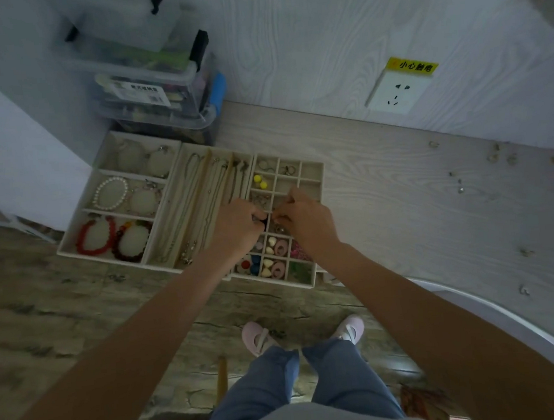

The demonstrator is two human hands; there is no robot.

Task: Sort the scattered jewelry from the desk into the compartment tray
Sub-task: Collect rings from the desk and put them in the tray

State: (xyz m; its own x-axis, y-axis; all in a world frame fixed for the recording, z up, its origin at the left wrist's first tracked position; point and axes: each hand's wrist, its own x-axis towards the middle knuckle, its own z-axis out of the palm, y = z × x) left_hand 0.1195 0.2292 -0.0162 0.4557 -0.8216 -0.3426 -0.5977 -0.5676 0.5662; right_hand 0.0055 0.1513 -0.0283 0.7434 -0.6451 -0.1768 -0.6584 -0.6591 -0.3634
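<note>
While loose jewelry (496, 156) lies scattered along the right side of the desk (382, 175), a person works both hands over the small-grid compartment tray (312, 169).

The left hand (237, 226) and right hand (306, 217) meet fingertip to fingertip above a middle cell, fingers curled in as if pinching a tiny dark piece between them; what it is, and which hand truly holds it, cannot be told. The unsorted pieces sit well apart to the right, nearer the right hand, so that arm looks the likelier to fetch the next one. They are too small and dim to identify. The hands hide several cells beneath them.
</note>
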